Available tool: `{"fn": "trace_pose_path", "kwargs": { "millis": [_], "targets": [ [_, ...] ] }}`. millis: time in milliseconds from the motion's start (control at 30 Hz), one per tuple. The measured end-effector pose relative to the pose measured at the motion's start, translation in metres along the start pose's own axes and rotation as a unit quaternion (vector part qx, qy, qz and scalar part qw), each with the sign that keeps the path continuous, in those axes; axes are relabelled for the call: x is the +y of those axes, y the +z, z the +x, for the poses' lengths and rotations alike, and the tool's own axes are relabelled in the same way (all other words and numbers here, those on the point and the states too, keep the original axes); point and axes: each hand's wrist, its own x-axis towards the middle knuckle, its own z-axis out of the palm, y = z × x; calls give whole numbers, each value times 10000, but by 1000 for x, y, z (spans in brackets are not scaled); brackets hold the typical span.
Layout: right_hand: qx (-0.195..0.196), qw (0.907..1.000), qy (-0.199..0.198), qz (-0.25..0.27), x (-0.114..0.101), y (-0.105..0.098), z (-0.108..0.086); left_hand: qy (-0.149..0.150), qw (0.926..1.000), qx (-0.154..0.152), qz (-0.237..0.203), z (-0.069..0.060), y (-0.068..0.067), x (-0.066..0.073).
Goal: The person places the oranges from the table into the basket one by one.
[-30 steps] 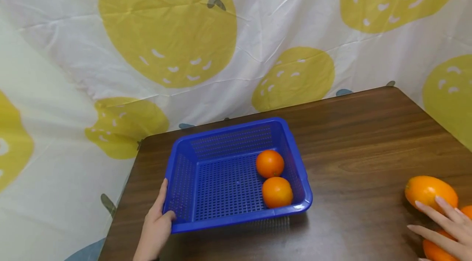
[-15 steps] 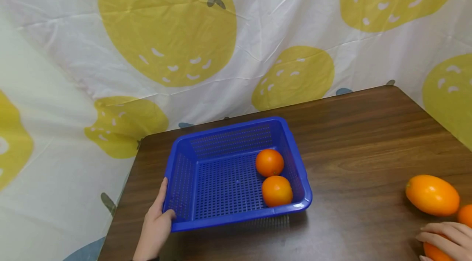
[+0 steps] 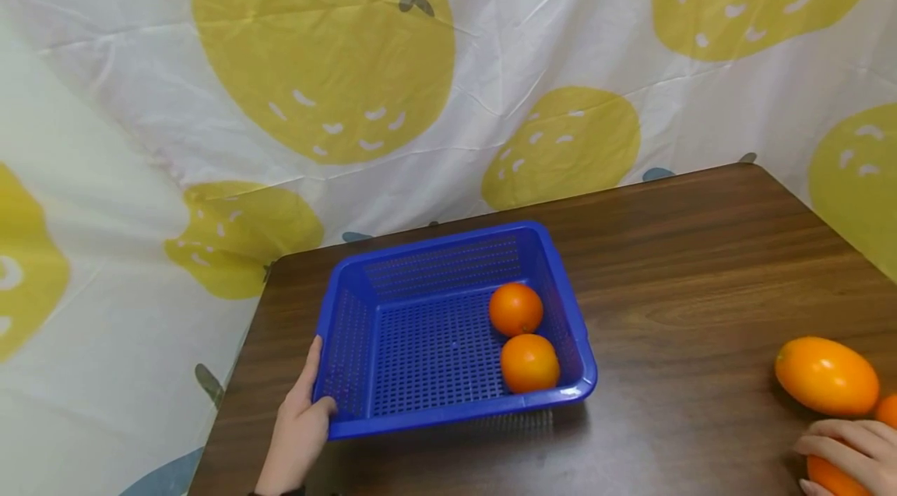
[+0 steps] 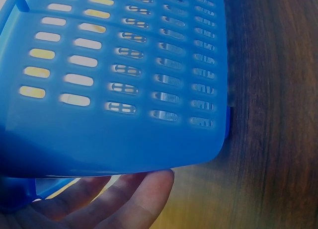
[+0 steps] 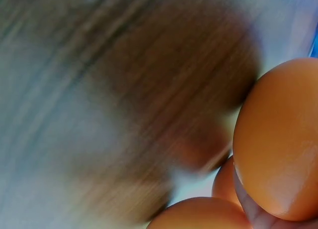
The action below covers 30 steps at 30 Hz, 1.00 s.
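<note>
- The left hand (image 3: pixel 294 426) grips the blue basket (image 3: pixel 381 424) at its left side, near the front corner; the thumb lies at the rim, and in the left wrist view some fingers touch the outside of the wall.
- The basket, which has many small holes, is at the middle of the brown table (image 3: pixel 701 262).
- Inside it, at the right wall, lie two orange fruits: the back fruit (image 3: pixel 515 309) and the front fruit (image 3: pixel 530 364), touching or almost touching.
- The right hand (image 3: pixel 851 449), partly cut by the picture's edge, has its fingers bent over the held fruit (image 3: pixel 832 478), which rests well apart from the basket, to its right.
- Just beyond this hand lies the long fruit (image 3: pixel 827 376), on its side.
- Next to it is the edge fruit (image 3: pixel 888 409), only partly visible.
- Behind the table hangs a white cloth (image 3: pixel 476 29) with yellow fruit prints.
</note>
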Motion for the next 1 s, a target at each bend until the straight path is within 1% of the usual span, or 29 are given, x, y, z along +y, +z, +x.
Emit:
{"fn": "trace_pose_path", "kwargs": {
  "millis": [100,233,467,633,733,833,1000],
  "targets": [
    [-32,9999,-119,-38,1,-1,2,5,10000,-9,-1,0,0,0],
    [-5,9996,-263,36,0,-1,3,2,10000,2,-41,0,0,-1],
    [-72,9994,-337,70,3,-1,4,19,10000,48,11,1,1,-2],
    [-151,9989,-449,65,5,0,4,-37,10000,11,-4,0,0,-1],
    [-148,9984,-532,88,4,0,8,-60,10000,-12,-3,0,0,-1],
    [-103,9979,-598,224,2,0,13,-46,10000,-10,1,1,0,-1],
    [-118,9978,-596,265,-1,-1,21,16,10000,9,61,2,1,-3]
  ]
}}
